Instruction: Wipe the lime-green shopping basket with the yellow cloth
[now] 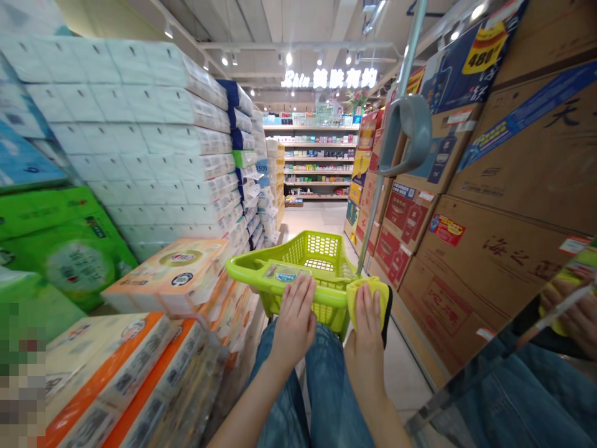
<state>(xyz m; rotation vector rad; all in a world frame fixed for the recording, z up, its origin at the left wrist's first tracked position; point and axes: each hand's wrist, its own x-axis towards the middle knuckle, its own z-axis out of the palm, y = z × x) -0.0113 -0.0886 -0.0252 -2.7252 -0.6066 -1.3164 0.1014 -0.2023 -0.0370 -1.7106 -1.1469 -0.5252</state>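
A lime-green plastic shopping basket [326,305] with slotted walls stands tilted before my knees. My left hand [296,311] holds its near rim, fingers laid over the top beside a small label [284,274]; the thumb is partly hidden. At the rim's right corner, my right hand [366,323] grips a yellow cloth [385,295] with a dark underside or edge, pressing it on the rim. Close by the cloth, a metal pole [373,218] rises past a grey loop handle [413,134]; its lower end is hidden behind the rim.
Stacked white tissue packs [135,118] and an orange-topped tissue pack [177,267] line the left. Piled cardboard cartons [461,267] wall the right, with a mirror-like panel [527,386] at lower right. Ahead, a pale floor [317,216] runs to stocked shelves [321,162].
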